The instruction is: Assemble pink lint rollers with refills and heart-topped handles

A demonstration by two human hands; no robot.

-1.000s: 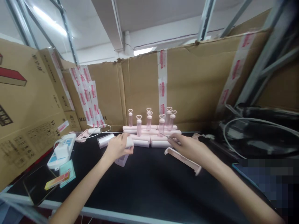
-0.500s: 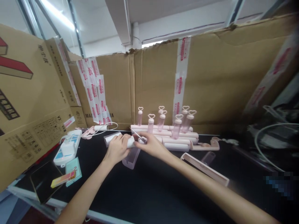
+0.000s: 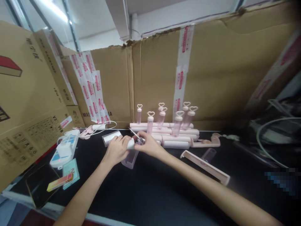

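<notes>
Here the left hand (image 3: 117, 150) grips a white roll (image 3: 130, 144) while the right hand (image 3: 147, 145) pinches tweezers (image 3: 135, 135) at its end, so a slip could gouge it or jab a finger.

On the worktop (image 3: 150, 188), both hands meet at centre, the left hand (image 3: 116, 150) beside the right hand (image 3: 148, 146). Behind them stand heart-topped tubes (image 3: 162, 121) (against the cardboard wall (image 3: 211, 78)). A phone (image 3: 37, 188) lies far left, a long tray (image 3: 204, 163) to the right.

"V3" on left cardboard box (image 3: 28, 103)
</notes>
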